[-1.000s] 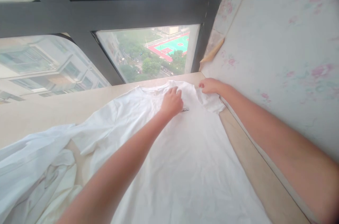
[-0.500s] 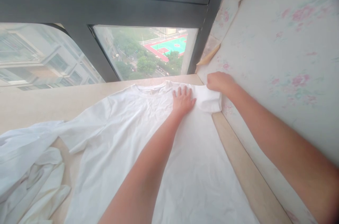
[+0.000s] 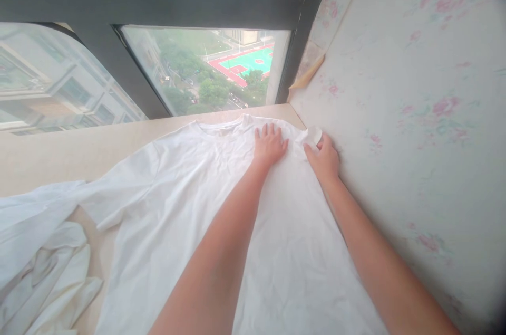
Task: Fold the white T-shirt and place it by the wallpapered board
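Shifted toward six o'clock, the right hand [image 3: 326,158] pinches the white shirt [image 3: 292,224] by its sleeve [image 3: 313,136]; the left hand [image 3: 271,145] presses flat.

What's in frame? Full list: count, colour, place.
T-shirt: one, white, spread on the ledge
Loose cloth: count unclear, white to off-white, crumpled, lower left
Ledge: one, pale beige, under the T-shirt
Window frame: one, dark grey, across the top
Sports court: one, green and red, outside
Trees: several, green, outside
Buildings: at least two, pale, outside
Wallpaper: one wall, pale with pink flowers, right; edge peeling
Forearms: two, bare, from the bottom edge
Left hand: one, bare, flat beside the neckline, fingers spread
Right hand: one, bare, at the right-side sleeve, cloth between thumb and fingers
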A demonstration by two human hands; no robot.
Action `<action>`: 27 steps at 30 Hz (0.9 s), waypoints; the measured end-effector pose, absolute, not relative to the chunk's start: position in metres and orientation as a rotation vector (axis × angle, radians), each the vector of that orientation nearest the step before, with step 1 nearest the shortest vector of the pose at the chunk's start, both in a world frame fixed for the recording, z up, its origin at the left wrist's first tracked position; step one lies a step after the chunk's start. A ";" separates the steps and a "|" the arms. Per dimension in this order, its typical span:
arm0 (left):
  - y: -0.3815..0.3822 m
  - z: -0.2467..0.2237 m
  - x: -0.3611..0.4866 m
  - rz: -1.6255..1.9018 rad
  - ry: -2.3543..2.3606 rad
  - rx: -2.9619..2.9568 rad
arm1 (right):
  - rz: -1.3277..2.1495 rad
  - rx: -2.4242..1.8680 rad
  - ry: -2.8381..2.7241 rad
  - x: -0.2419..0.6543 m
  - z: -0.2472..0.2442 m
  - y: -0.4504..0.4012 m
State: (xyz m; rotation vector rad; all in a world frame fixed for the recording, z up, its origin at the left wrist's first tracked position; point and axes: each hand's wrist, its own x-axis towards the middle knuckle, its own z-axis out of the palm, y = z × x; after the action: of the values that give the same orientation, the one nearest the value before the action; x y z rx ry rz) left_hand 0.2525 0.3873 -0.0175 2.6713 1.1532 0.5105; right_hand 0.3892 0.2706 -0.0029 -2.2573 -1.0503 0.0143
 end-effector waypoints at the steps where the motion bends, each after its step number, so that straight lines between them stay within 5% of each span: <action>1: 0.387 -0.016 0.251 0.513 1.082 2.701 | -0.012 -2.253 -1.069 0.387 -0.006 0.271; 7: 0.385 -0.009 0.248 0.459 0.821 2.787 | -0.221 -2.139 -1.162 0.391 0.010 0.274; 19: 0.407 -0.003 0.264 0.424 1.080 2.647 | -0.071 -2.090 -1.196 0.400 -0.014 0.248; 27: 0.431 0.019 0.333 0.274 0.784 2.700 | -0.074 -2.152 -1.121 0.389 -0.023 0.241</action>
State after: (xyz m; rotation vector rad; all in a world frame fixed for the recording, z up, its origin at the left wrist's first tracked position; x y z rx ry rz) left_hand 0.3333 0.4310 0.0189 2.7004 0.7840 0.2739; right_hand 0.3888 0.2411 -0.0227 -2.1521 -1.1213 -0.0736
